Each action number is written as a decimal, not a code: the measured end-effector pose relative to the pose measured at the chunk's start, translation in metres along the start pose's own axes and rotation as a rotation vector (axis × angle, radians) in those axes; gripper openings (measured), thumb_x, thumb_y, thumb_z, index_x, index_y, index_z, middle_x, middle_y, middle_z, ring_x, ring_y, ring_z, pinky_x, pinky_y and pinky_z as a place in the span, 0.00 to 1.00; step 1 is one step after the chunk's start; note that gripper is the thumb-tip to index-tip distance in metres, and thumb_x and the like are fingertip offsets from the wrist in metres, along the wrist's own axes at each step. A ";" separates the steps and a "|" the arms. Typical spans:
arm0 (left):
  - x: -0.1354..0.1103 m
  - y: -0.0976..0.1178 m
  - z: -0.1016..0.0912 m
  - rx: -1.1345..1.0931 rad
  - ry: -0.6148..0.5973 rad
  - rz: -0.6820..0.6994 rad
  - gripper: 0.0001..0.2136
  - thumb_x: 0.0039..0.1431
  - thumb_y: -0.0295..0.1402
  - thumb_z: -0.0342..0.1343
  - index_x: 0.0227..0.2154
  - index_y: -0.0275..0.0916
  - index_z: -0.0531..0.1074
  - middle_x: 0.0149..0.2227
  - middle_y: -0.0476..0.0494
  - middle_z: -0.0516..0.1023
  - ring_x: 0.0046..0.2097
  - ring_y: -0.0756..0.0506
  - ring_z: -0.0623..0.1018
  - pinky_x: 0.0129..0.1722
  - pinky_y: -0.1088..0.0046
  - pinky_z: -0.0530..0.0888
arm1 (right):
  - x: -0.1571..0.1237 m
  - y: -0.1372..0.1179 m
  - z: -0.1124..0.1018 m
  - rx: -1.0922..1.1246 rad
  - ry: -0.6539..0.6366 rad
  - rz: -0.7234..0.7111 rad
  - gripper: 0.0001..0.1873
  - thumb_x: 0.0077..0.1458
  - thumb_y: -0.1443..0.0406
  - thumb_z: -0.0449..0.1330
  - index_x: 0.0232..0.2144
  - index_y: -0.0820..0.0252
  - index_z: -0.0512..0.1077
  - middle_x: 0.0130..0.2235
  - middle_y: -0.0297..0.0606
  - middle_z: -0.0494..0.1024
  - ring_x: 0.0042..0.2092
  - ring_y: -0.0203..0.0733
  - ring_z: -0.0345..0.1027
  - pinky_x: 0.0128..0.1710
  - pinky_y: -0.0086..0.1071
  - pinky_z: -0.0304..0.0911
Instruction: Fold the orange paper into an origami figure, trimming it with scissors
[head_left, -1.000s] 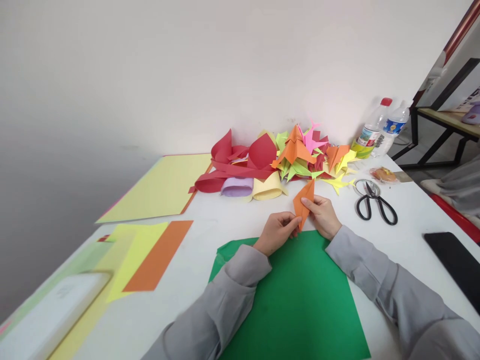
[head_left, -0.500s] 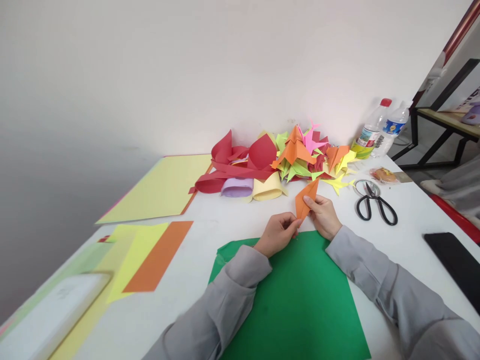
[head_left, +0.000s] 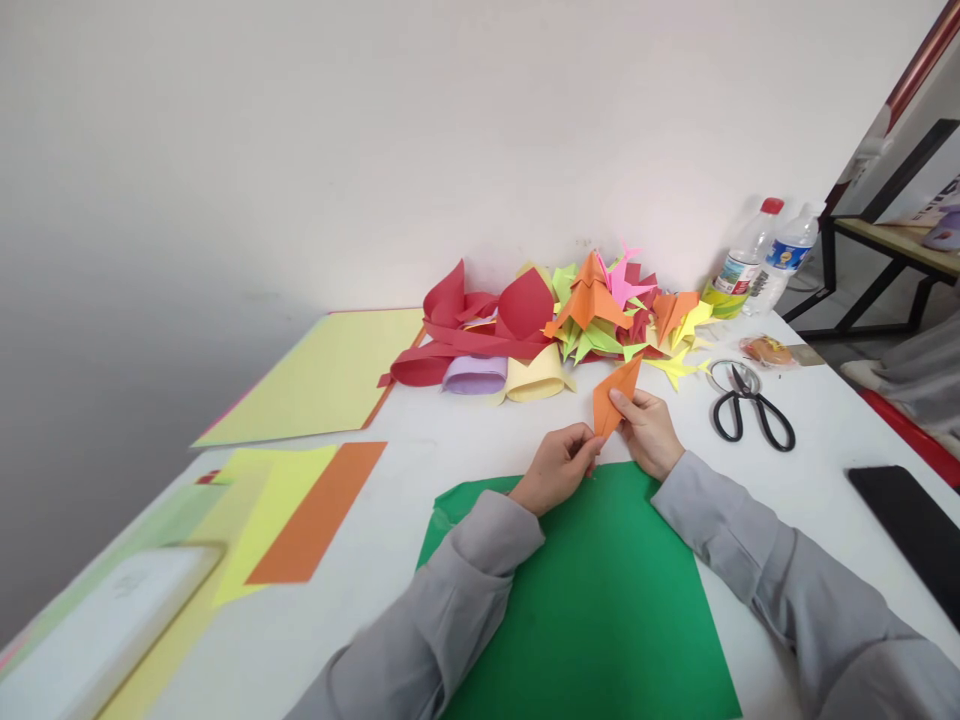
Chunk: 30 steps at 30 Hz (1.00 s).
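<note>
Between my two hands is a piece of folded orange paper (head_left: pixel 613 396), kite-shaped with a pointed top and held up off the table. My left hand (head_left: pixel 559 464) is closed, its thumb and finger pinching the paper's lower tip. My right hand (head_left: pixel 649 430) grips the right side, thumb lying on the front face and the other fingers behind, mostly hidden. Below the hands and forearms a green sheet of paper (head_left: pixel 600 590) lies on the white table (head_left: pixel 360 640).
Against the wall is a heap of folded paper figures (head_left: pixel 589 300) and red paper loops (head_left: pixel 450 340). Scissors (head_left: pixel 750 405), a black phone-like slab (head_left: pixel 907 530) and two bottles (head_left: pixel 750 260) stand or lie right. Yellow sheets (head_left: pixel 322 375) and an orange strip (head_left: pixel 319 515) lie left.
The folded orange paper has shifted very slightly to the right and turned a little. Both hands keep their hold in nearly the same place.
</note>
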<state>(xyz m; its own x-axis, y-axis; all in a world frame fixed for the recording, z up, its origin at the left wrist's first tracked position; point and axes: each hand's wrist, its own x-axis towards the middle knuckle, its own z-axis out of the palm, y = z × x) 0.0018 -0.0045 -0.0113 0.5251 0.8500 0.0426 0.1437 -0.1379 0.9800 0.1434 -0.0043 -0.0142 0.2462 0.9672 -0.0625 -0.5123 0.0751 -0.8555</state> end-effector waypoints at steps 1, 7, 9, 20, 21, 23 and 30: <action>0.000 0.001 0.000 -0.006 -0.011 -0.004 0.16 0.54 0.44 0.51 0.19 0.37 0.63 0.15 0.54 0.65 0.19 0.54 0.64 0.21 0.77 0.62 | 0.000 0.001 -0.001 -0.031 -0.011 -0.012 0.15 0.36 0.57 0.70 0.23 0.62 0.75 0.25 0.34 0.75 0.26 0.35 0.64 0.29 0.32 0.61; -0.001 0.005 -0.001 -0.028 -0.020 -0.045 0.17 0.51 0.46 0.55 0.20 0.36 0.66 0.18 0.52 0.67 0.21 0.53 0.67 0.21 0.77 0.64 | -0.003 0.000 -0.003 -0.248 -0.079 -0.048 0.16 0.40 0.54 0.67 0.22 0.62 0.74 0.21 0.34 0.72 0.22 0.34 0.60 0.22 0.30 0.57; 0.000 0.004 -0.001 -0.041 -0.018 -0.048 0.17 0.51 0.47 0.55 0.22 0.35 0.68 0.20 0.51 0.69 0.21 0.53 0.67 0.20 0.77 0.64 | -0.006 -0.002 -0.001 -0.261 -0.112 -0.027 0.17 0.40 0.53 0.67 0.21 0.62 0.73 0.19 0.33 0.71 0.21 0.35 0.60 0.20 0.31 0.57; 0.002 0.002 -0.001 -0.092 -0.031 -0.049 0.16 0.48 0.44 0.58 0.19 0.34 0.71 0.14 0.51 0.68 0.18 0.53 0.66 0.20 0.76 0.64 | -0.017 -0.008 0.006 -0.284 -0.293 0.047 0.15 0.40 0.54 0.67 0.22 0.60 0.73 0.19 0.33 0.73 0.17 0.37 0.62 0.16 0.33 0.57; 0.002 0.002 -0.001 -0.086 -0.036 -0.047 0.16 0.48 0.44 0.58 0.18 0.35 0.71 0.15 0.50 0.69 0.18 0.53 0.66 0.20 0.76 0.64 | -0.017 -0.008 0.006 -0.286 -0.296 0.055 0.15 0.41 0.54 0.66 0.22 0.60 0.73 0.18 0.32 0.73 0.16 0.38 0.63 0.16 0.33 0.57; 0.002 0.003 -0.001 -0.074 -0.035 -0.049 0.17 0.48 0.45 0.58 0.17 0.35 0.69 0.16 0.49 0.70 0.19 0.53 0.67 0.20 0.76 0.64 | -0.016 -0.007 0.005 -0.280 -0.310 0.076 0.16 0.42 0.52 0.65 0.22 0.60 0.73 0.17 0.32 0.72 0.17 0.39 0.63 0.16 0.34 0.58; 0.001 0.002 -0.002 -0.044 -0.031 -0.089 0.18 0.49 0.47 0.56 0.17 0.36 0.68 0.13 0.51 0.68 0.18 0.52 0.67 0.20 0.76 0.64 | -0.003 0.000 -0.003 -0.260 -0.074 -0.044 0.19 0.38 0.53 0.68 0.16 0.61 0.70 0.14 0.28 0.63 0.18 0.31 0.54 0.19 0.29 0.50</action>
<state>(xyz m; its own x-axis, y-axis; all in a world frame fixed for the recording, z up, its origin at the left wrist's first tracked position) 0.0011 -0.0030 -0.0089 0.5377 0.8417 -0.0499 0.1541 -0.0398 0.9873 0.1451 -0.0078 -0.0154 0.1976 0.9803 0.0071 -0.2715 0.0617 -0.9604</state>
